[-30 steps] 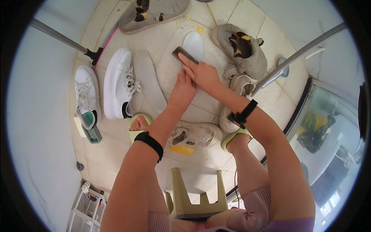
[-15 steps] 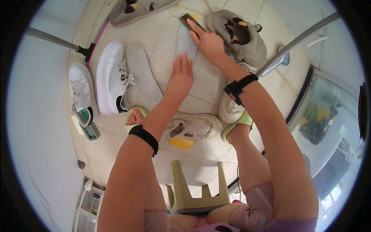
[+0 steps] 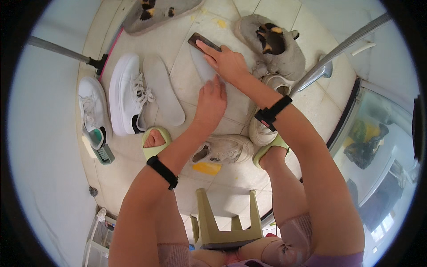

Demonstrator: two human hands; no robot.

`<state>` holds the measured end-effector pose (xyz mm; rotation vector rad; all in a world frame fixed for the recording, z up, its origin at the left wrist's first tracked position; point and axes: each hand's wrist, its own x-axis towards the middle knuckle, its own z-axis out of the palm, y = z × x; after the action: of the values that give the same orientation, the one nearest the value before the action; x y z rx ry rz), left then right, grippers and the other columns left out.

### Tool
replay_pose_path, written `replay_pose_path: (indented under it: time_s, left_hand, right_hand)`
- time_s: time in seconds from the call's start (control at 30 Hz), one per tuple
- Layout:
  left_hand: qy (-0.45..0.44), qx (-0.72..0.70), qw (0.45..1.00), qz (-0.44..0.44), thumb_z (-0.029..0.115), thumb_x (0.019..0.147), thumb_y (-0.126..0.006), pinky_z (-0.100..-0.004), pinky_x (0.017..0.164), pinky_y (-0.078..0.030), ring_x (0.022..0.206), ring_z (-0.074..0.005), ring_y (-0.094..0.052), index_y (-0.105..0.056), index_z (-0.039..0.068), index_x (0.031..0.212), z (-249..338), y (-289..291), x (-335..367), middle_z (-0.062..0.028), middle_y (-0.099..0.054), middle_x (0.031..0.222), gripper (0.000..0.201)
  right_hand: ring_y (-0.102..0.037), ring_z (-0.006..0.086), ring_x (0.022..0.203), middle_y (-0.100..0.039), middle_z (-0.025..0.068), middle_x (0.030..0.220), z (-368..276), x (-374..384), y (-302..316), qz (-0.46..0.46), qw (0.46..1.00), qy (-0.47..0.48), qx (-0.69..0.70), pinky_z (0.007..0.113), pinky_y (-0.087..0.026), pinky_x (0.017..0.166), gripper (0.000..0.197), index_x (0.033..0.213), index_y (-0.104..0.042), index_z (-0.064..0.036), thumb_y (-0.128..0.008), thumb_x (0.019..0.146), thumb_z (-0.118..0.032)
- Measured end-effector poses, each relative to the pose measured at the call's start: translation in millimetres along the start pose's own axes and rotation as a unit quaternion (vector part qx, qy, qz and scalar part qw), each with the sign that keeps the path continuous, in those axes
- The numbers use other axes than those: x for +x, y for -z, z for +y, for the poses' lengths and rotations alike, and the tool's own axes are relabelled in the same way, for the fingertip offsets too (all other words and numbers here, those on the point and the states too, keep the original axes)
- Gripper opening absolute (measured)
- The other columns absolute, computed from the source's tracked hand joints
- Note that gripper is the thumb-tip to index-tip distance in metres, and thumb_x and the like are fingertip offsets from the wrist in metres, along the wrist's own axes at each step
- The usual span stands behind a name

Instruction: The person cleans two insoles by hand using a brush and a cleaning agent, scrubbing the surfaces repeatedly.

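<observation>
A scrubbing brush with a dark back (image 3: 205,42) is in my right hand (image 3: 229,64), fingers closed over it. It sits across the far end of a pale insole (image 3: 202,66) on the tiles. My left hand (image 3: 211,103) is at the insole's near end, fingers bent in and seemingly holding it; the fingertips are a little blurred. Left of my hands lies a second pale insole (image 3: 162,89). Beside that are a white sneaker (image 3: 123,95) with loose laces and another white sneaker (image 3: 92,107).
Grey plush slippers lie at the far left (image 3: 160,18) and far right (image 3: 282,49). Worn off-white sneakers (image 3: 227,149) (image 3: 262,127) lie near my feet, by a yellow patch (image 3: 207,168). A green brush (image 3: 104,153), a stool (image 3: 227,231), a shower hose (image 3: 342,46) and a squeegee (image 3: 100,62) surround the area.
My right hand has moved the brush left and nearer, turning it across the insole. The insole's far end has swung left. My left fingers, flat before, are now bent at its near end.
</observation>
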<state>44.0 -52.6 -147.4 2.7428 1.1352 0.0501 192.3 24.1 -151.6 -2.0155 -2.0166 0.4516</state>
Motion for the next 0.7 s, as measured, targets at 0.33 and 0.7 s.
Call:
replay_pose_path:
  time_s: [0.33, 0.7]
  left_hand:
    - [0.04, -0.127, 0.99, -0.037, 0.024, 0.064, -0.088, -0.0497, 0.117, -0.033, 0.14, -0.0451, -0.034, -0.048, -0.007, 0.136, -40.3, 34.7, 4.5, -0.0292, -0.037, 0.147, 0.088]
    - [0.007, -0.038, 0.995, -0.09, 0.037, 0.069, -0.083, -0.0517, 0.12, -0.028, 0.142, -0.0476, -0.032, -0.039, -0.016, 0.141, -31.1, 26.4, 14.9, -0.0351, -0.034, 0.15, 0.1]
  right_hand:
    - [-0.065, 0.0339, 0.061, -0.063, 0.0173, 0.087, -3.3, -48.3, 16.2, -0.072, 0.996, 0.046, 0.016, 0.044, -0.054, 0.055, 0.05, 0.149, -0.04, -0.0453, -0.052, 0.101, -0.042]
    - [-0.066, 0.0367, 0.065, -0.064, 0.0175, 0.075, -20.5, -20.4, 8.7, 0.006, 0.999, 0.008, 0.038, 0.048, -0.054, 0.056, 0.045, 0.144, -0.048, -0.0347, -0.053, 0.1, -0.034]
